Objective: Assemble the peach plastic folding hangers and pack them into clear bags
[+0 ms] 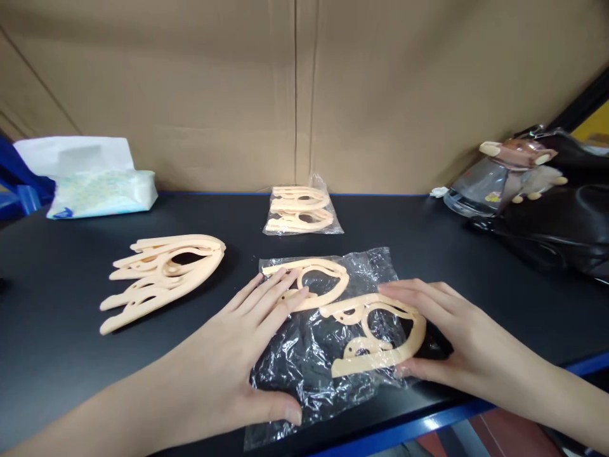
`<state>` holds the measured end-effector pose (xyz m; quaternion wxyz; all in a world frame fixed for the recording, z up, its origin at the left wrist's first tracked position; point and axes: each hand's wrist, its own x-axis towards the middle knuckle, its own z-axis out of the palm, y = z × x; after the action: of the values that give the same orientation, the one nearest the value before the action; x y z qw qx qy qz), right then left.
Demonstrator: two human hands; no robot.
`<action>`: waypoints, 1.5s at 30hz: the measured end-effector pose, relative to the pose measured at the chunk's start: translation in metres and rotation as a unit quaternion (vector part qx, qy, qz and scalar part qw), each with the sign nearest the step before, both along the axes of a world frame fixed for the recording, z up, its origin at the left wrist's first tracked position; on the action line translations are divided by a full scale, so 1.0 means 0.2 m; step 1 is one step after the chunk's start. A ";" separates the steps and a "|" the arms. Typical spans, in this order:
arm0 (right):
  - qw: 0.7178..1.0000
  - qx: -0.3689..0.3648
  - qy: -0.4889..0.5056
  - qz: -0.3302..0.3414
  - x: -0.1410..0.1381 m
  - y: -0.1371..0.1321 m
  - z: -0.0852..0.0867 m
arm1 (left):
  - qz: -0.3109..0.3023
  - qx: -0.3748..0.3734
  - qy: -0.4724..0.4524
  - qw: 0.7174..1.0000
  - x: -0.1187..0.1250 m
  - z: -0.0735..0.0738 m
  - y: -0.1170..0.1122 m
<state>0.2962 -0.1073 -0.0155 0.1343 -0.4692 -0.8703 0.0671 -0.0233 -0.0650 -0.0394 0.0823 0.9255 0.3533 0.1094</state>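
My left hand (242, 343) lies with its fingers spread over a clear plastic bag (309, 362), the fingertips resting on a cream folded hanger (339, 282) in it. The right hand (451, 336) has its fingers and thumb around the rounded end of a second cream folded hanger (417, 333). This one overlaps the bag; whether it is fully inside, I cannot tell. Crinkled film stretches between the hands towards the table's front edge. To the left of my hands, a stack of cream folded hangers (202, 270) lies unwrapped.
At the back middle of the black table (228, 216) lies another bagged set of hangers (304, 206). A tissue pack (104, 193) is at the back left. On the right are a clear bottle (478, 187), a plush toy (537, 165) and a black bag (556, 222). Cardboard (190, 95) stands behind.
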 end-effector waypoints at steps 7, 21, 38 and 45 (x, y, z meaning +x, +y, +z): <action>0.992 -0.096 0.086 0.015 0.07 0.03 0.02 | 0.005 -0.016 -0.005 1.000 -0.01 0.00 -0.01; 0.988 -0.069 0.138 -0.016 -0.03 0.08 -0.01 | -0.016 -0.061 -0.010 0.998 -0.04 -0.01 0.01; 0.994 -0.075 0.076 0.000 -0.06 0.04 0.08 | -0.022 -0.073 0.016 0.997 -0.05 0.07 0.02; 0.990 0.056 0.112 -0.063 0.06 0.10 0.14 | 0.208 0.055 0.040 0.976 -0.35 0.31 0.15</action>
<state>0.3087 -0.0866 0.0124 0.2609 -0.5042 -0.8209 0.0617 -0.0931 -0.0344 0.0229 -0.0074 0.8387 0.5342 0.1057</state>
